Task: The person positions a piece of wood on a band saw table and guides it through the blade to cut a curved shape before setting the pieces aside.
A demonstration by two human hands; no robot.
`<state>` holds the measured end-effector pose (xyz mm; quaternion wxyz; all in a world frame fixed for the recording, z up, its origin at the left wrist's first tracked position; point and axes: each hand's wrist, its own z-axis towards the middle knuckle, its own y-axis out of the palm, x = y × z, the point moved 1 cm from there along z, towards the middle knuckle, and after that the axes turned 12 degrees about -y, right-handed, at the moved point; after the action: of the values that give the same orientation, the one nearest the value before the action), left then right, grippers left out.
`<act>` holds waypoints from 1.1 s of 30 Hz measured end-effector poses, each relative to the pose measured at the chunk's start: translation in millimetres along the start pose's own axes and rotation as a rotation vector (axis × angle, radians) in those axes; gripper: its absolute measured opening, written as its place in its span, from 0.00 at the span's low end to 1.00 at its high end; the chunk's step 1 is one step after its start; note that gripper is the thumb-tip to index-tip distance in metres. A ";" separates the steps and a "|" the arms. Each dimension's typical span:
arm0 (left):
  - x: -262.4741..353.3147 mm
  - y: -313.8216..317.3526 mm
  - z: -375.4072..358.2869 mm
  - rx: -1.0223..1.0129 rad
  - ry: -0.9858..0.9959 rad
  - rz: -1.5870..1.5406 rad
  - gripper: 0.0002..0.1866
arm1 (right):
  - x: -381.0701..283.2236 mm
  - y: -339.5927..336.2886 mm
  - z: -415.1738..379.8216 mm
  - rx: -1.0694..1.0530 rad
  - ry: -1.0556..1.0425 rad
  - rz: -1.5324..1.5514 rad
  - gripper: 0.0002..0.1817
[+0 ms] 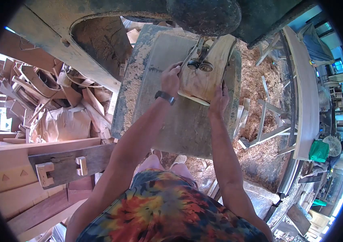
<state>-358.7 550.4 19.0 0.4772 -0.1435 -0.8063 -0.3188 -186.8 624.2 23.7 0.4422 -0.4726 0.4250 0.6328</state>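
Note:
A pale, thick wooden board (pixel 197 84) with a curved outline lies on the dusty metal machine table (pixel 171 125). My left hand (pixel 171 82) grips its left edge, the thumb and fingers near the top corner, and a dark band is on that wrist. On the opposite side my right hand (pixel 219 99) holds the board's right edge, with some fingers hidden beside or under it. Just beyond my hands, round metal guide wheels (pixel 199 65) of what looks like a bandsaw sit over the board. I cannot make out the blade clearly.
The machine's large frame (pixel 99 52) arches above and to the left. Wood offcuts (pixel 38 97) are heaped at the left. Sawdust (pixel 256 60) and loose wood strips cover the floor at the right, beside a long plank (pixel 306 92). A notched dark board (pixel 70 165) stands lower left.

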 end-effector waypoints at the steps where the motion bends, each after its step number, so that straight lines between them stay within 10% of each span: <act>1: -1.7 -0.5 2.0 0.000 0.000 -0.001 0.20 | -0.8 0.1 -0.1 0.000 -0.001 0.002 0.26; 33: 6.0 -0.5 -3.8 -0.020 0.002 0.045 0.19 | 7.3 -3.9 -2.4 0.040 0.035 0.064 0.25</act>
<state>-359.4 547.1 25.3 0.4835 -0.1662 -0.7992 -0.3161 -183.7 624.0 15.7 0.4239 -0.4607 0.4601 0.6296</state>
